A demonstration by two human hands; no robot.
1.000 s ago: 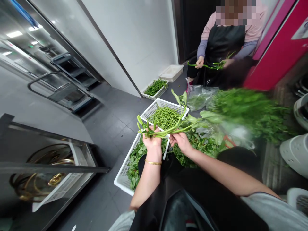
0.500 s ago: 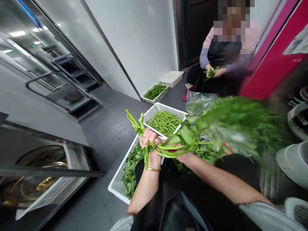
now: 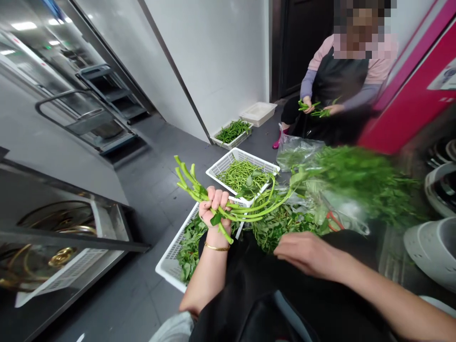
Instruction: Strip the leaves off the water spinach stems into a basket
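My left hand (image 3: 215, 207) is closed around a small bundle of long green stems (image 3: 258, 214). Cut ends stick out at the upper left, and the thin ends arch right with a few leaves, above the white baskets. To the right, my right hand (image 3: 308, 251) is over my dark lap, apart from the stems. Its fingers are bent and pressed together, with the palm side hidden. Beneath my left hand stands a white basket (image 3: 167, 261) with leafy greens (image 3: 188, 254). More leafy greens (image 3: 274, 228) lie in front of my right hand, close to orange-handled scissors (image 3: 334, 219).
Beyond are a white basket (image 3: 221, 166) of green beans (image 3: 239, 176), another basket of green pods (image 3: 233, 132) and a pale tray (image 3: 258, 113). A co-worker (image 3: 342, 85) holds green pieces. Feathery greens (image 3: 363, 175) lie at right, a metal rack (image 3: 131, 244) stands left.
My right hand has come away from the stems and drawn back right over my lap. My left hand keeps the bundle, slightly further left. The co-worker's hands have moved apart.
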